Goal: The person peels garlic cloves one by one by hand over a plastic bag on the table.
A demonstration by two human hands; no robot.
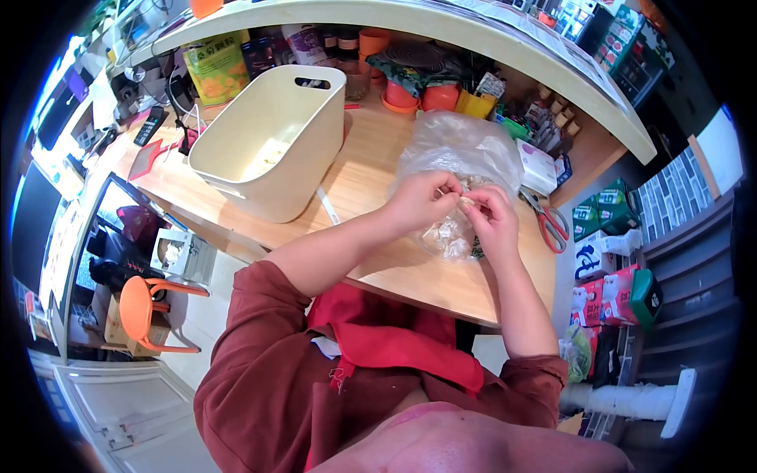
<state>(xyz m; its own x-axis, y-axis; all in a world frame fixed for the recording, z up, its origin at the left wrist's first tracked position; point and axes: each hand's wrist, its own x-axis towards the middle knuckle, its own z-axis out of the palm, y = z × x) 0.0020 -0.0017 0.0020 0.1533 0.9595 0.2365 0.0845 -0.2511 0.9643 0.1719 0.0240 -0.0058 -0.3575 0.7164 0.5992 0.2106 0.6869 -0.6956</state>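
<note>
My left hand [423, 200] and my right hand [495, 216] meet over the table, fingertips pinched together. Between them is a small pale piece [464, 202], garlic-like in look but too small to name surely. Under and behind the hands lies a clear plastic bag [453, 135], crumpled, with pale lumpy contents showing through. Whitish papery bits [448, 239] lie near my wrists at the bag's near end. To the left stands a cream plastic bin [272, 185] with a handle slot; a few pale pieces [272, 152] rest on its bottom.
Red-handled scissors [552, 229] lie right of the bag, beside a white packet [538, 167]. A red fly swatter [150, 158] and a black phone handset [150, 126] are left of the bin. A raised shelf [378, 17] overhangs the table's back. An orange stool [140, 314] stands on the floor.
</note>
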